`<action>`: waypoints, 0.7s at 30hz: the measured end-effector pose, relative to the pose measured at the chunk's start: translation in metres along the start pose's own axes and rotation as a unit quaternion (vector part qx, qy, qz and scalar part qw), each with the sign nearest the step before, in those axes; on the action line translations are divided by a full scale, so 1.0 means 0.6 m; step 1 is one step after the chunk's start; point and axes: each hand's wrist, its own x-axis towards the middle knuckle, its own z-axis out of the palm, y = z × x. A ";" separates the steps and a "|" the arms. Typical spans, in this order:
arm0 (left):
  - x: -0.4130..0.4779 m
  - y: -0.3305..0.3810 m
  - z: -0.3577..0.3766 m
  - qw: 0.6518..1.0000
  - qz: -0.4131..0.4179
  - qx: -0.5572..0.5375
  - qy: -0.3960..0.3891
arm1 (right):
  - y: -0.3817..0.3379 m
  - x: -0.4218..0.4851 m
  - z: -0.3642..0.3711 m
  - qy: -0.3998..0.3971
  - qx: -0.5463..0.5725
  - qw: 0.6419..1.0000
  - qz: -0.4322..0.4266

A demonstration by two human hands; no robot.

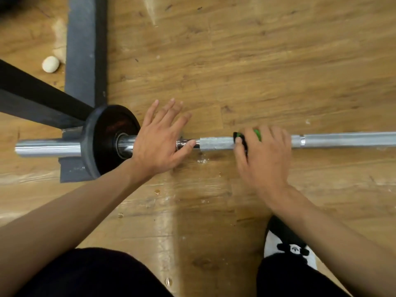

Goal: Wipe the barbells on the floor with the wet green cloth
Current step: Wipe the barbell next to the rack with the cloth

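A steel barbell (216, 142) lies across the wooden floor from left to right, with a black weight plate (102, 142) on its left sleeve. My left hand (159, 138) rests flat over the bar just right of the plate, fingers spread and straight, thumb along the shaft. My right hand (262, 155) covers the bar farther right and presses the green cloth (257, 133) onto it. Only a small green bit and a dark edge of the cloth show past my fingers.
A dark grey rack base (85, 50) runs up from the plate, and a black beam (32, 88) slants in from the left. A small white ball (50, 64) lies beside the base. My shoe (289, 247) and dark trousers (96, 273) fill the bottom.
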 end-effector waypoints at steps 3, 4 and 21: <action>0.004 -0.002 -0.001 1.000 0.000 -0.023 -0.011 | -0.083 0.003 0.032 -0.047 0.022 0.990 -0.132; 0.004 -0.004 -0.002 0.999 -0.003 -0.034 -0.013 | -0.076 0.009 0.035 -0.054 0.026 0.984 -0.166; 0.004 -0.008 0.004 0.999 0.032 -0.039 0.016 | -0.038 0.020 0.031 -0.028 -0.007 0.988 -0.153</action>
